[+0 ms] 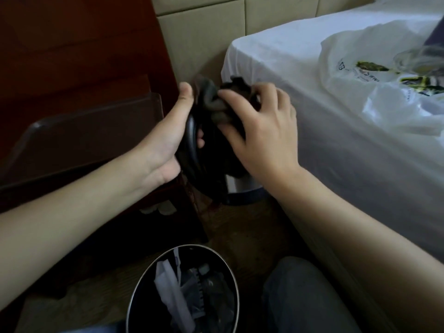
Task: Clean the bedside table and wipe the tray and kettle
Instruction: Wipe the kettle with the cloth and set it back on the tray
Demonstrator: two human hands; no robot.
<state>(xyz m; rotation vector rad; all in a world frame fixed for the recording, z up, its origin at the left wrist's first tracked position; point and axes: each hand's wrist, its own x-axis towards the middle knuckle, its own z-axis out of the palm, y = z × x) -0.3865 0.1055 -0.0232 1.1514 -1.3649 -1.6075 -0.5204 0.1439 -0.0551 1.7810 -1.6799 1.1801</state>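
Observation:
A kettle [240, 186] with a black top, black handle and steel body hangs in the air between the bedside table and the bed. My left hand [168, 135] grips its black handle, thumb pointing up. My right hand [262, 131] holds a dark grey cloth [213, 99] bunched against the kettle's top, fingers curled over it. A dark tray [79, 131] with a raised rim lies on the reddish-brown bedside table [72, 56] at the left. Most of the kettle's body is hidden behind my hands.
A round bin [185, 289] with a metal rim, holding crumpled paper and plastic, stands on the floor below. The bed [336, 116] with a white sheet fills the right, a white plastic bag [374, 75] lying on it. My knee [305, 296] shows at bottom right.

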